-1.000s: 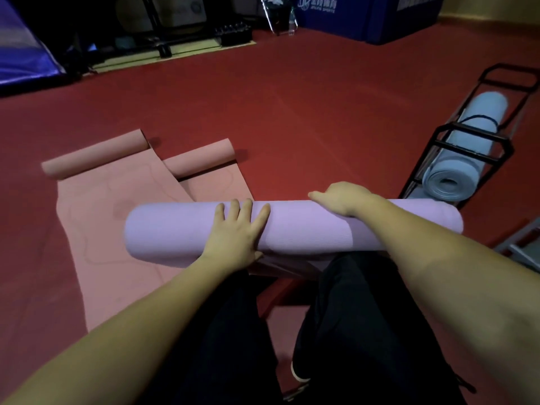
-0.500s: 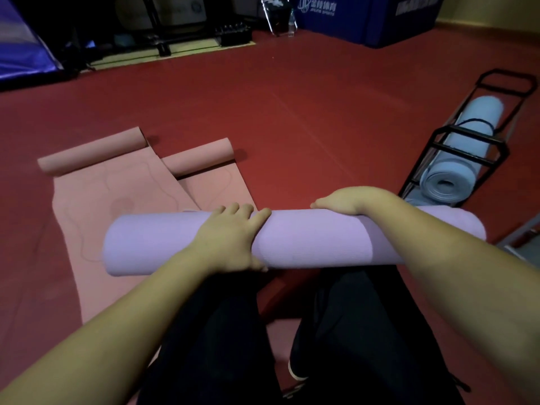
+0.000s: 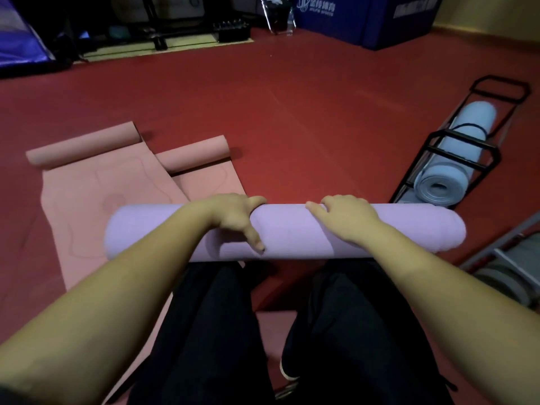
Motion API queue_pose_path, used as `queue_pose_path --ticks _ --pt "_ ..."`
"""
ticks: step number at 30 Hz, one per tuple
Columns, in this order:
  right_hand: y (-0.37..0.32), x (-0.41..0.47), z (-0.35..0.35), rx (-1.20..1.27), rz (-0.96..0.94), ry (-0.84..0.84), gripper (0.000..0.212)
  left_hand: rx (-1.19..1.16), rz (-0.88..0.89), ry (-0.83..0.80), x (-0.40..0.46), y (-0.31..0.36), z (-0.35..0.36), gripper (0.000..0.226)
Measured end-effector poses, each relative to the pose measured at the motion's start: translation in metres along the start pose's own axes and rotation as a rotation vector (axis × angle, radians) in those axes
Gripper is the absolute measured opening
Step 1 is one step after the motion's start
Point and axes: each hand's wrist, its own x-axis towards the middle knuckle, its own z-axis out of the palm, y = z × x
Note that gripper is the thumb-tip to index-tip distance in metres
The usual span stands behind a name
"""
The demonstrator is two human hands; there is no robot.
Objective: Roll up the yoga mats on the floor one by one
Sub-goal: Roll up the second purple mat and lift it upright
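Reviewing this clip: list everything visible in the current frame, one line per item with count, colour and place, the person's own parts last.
purple mat: 1, lilac, rolled, held across the knees.
pink mats: 2, salmon, mostly flat on the floor at left, far ends curled, overlapping.
blue mat: 1, pale blue, rolled, inside the rack.
rack: 1, black wire, on the floor at right.
floor: red.
blue pad: 1, dark blue with white print, far wall.
left hand: fingers over the roll, thumb on its near side.
right hand: fingers curled over the roll's top.
legs: 2, black trousers, bottom centre.
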Motion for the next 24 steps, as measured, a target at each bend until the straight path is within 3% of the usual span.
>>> queue_pose_path --ticks 5,8,12,14,18,24 --pt "0.002 0.013 0.001 0.046 0.063 -0.026 0.068 -0.063 0.010 0.016 0.010 -0.003 0.001 0.097" --pt "0.004 0.019 0.002 0.052 0.067 -0.051 0.071 0.130 0.065 0.223 0.004 -0.007 0.015 0.096" --pt "0.002 0.032 -0.002 0.048 0.048 -0.146 0.075 0.329 0.154 0.636 -0.010 -0.013 0.058 0.090" --pt "0.001 0.040 -0.004 0.051 0.054 -0.200 0.077 0.456 0.117 0.756 -0.011 -0.010 0.085 0.099" --pt "-0.005 0.048 -0.011 0.099 0.074 -0.301 0.073 0.541 -0.095 0.690 -0.007 -0.002 0.112 0.115" --pt "-0.010 0.051 -0.022 0.158 0.116 -0.360 0.070 0.518 -0.098 0.694 -0.003 -0.003 0.099 0.109"
